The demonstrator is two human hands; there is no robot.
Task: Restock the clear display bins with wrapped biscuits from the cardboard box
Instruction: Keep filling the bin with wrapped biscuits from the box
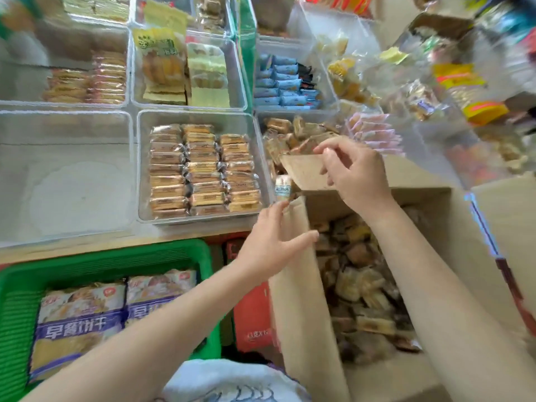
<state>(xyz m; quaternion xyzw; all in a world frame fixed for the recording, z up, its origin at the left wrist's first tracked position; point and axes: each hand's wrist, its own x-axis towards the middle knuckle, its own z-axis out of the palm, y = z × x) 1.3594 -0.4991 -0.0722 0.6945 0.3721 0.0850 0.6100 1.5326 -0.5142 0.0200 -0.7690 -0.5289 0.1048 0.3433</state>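
Risk of spilling: right hand (pixel 352 172) pinches the brown cardboard box (pixel 374 375)'s far flap, left hand (pixel 271 245) spread on its near flap; wrapped biscuits (pixel 358 285) inside, clear plastic bin (pixel 200 166) beside.

Purple biscuit packs (pixel 78 326) read "早餐饼干"; red carton (pixel 252 314) print illegible.

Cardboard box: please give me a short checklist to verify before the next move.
1. Cardboard box open, far flap held back by right hand: ok.
2. Wrapped biscuits left in box: ok.
3. Left hand free, on near flap: ok.
4. Small wrapped piece by bin rim, held or loose: cannot tell.
5. Biscuit bin has room at its far end: ok.
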